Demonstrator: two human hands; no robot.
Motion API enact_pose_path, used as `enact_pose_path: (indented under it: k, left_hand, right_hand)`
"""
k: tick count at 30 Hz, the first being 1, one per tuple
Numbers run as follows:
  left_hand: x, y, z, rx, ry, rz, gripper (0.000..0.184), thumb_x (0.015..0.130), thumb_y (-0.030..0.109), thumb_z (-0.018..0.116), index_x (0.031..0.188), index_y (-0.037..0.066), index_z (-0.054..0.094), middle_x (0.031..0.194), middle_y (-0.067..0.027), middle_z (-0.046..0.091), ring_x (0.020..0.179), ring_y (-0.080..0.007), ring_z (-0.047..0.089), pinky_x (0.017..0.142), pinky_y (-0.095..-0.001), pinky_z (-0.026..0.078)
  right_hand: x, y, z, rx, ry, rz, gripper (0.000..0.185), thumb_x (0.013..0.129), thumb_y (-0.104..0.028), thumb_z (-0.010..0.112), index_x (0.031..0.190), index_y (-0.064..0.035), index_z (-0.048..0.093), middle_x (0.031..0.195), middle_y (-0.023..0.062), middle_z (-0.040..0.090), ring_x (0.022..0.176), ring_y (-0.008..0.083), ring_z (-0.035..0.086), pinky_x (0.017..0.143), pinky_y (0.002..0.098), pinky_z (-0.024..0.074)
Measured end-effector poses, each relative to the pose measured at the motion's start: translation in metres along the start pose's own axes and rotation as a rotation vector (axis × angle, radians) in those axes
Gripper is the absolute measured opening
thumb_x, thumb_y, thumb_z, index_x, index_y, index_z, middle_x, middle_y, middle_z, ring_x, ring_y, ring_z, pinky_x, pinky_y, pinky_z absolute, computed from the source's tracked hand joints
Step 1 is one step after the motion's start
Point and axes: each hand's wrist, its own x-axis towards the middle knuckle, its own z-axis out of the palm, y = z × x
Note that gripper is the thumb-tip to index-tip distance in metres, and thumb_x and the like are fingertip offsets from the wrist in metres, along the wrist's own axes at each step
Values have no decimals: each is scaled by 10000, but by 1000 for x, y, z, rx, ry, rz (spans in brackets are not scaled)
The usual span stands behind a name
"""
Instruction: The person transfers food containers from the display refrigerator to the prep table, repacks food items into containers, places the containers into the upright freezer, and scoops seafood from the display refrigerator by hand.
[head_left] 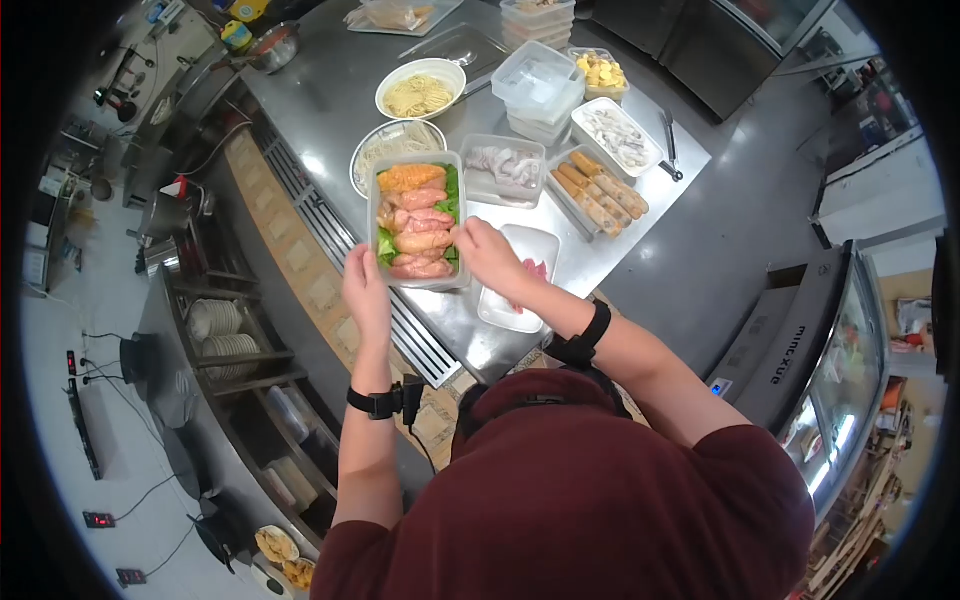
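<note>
A clear plastic container (463,200) holds a row of orange and pink raw-looking meat pieces (420,220) on green leaves. My left hand (367,285) grips its lower left side, fingers mostly hidden. On the opposite side, my right hand (484,250) has its fingers closed on the lower right edge. The container is over the table's near left edge, partly covering a white bowl of pale strands (400,140). Beneath my right forearm lies a white tray (545,245) with some pink meat (535,270).
Around the steel table (330,90) stand a bowl of noodles (418,95), a tub of pale pieces (505,168), a tub of skewers (600,195), a white tray of whitish pieces (617,138) and stacked clear containers (540,85). Black tongs (671,145) lie at the right edge.
</note>
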Motion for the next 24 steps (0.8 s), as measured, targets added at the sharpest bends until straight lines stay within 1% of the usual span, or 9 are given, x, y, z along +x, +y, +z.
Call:
enact_pose_path:
  k: [3, 9, 15, 17, 18, 19, 22, 23, 24]
  left_hand:
    - [14, 15, -12, 171, -136, -47, 269, 868, 148, 428, 1060, -23, 507, 893, -158, 589, 836, -220, 567, 759, -294, 421]
    - [33, -11, -13, 368, -264, 160, 404, 849, 135, 333, 1226, 36, 438, 972, -228, 571, 915, -337, 550, 809, -360, 408]
    - [34, -14, -8, 274, -329, -26, 426, 844, 102, 349, 1254, 2, 408, 1143, -196, 528, 1030, -236, 520, 873, -289, 375]
    - [47, -70, -9, 222, -347, 374, 419, 854, 144, 366, 1254, 24, 407, 1026, -203, 570, 908, -275, 569, 783, -339, 430]
    - [45, -44, -12, 117, -467, -50, 436, 854, 142, 427, 1263, -6, 392, 1121, -136, 532, 925, -171, 553, 783, -271, 438]
    - [48, -56, -7, -323, -492, -136, 426, 867, 172, 449, 1255, 4, 403, 1094, -126, 536, 910, -150, 550, 756, -260, 459]
    - [54, -36, -19, -46, -577, -84, 528, 880, 328, 409, 1311, 35, 326, 1281, -152, 391, 1085, -277, 461, 848, -385, 436]
    - [49, -11, -15, -66, -466, -307, 591, 869, 396, 416, 1330, 49, 290, 1316, -156, 345, 1133, -307, 420, 857, -419, 428]
    - [42, -14, -21, 31, -392, -83, 575, 880, 335, 422, 1347, 53, 242, 1335, -148, 315, 1167, -310, 388, 876, -410, 417]
  right_hand:
    - [4, -23, -15, 92, -85, 226, 421, 869, -313, 375, 772, 59, 547, 787, 274, 561, 794, 425, 530, 721, 430, 416]
    - [14, -22, -7, 134, -235, 321, 461, 869, -315, 343, 661, 53, 527, 546, 200, 528, 459, 293, 543, 504, 384, 458]
    - [31, -11, 0, 236, -359, 407, 361, 852, -255, 378, 653, -3, 543, 474, 73, 486, 364, 177, 487, 339, 317, 412]
    - [34, 5, 8, 60, -410, 238, 236, 813, -205, 457, 693, -44, 581, 492, 54, 506, 377, 142, 495, 333, 299, 416]
    - [31, 12, 10, 218, -410, 309, 202, 791, -216, 493, 703, -67, 596, 507, 54, 523, 400, 142, 516, 353, 293, 432]
    - [22, 21, 7, 417, -396, 378, 221, 789, -242, 506, 680, -66, 584, 519, 52, 534, 413, 150, 527, 372, 291, 444]
    - [-16, 20, -39, 387, -349, 449, 702, 797, -647, 362, 716, 12, 590, 584, 116, 574, 484, 191, 563, 454, 309, 480]
    - [-35, 20, -65, 354, -275, 474, 707, 799, -638, 368, 727, 30, 588, 586, 120, 573, 484, 200, 561, 460, 308, 481]
    - [-53, 24, -90, 321, -230, 500, 713, 801, -630, 375, 737, 49, 585, 587, 123, 571, 484, 209, 559, 466, 307, 483]
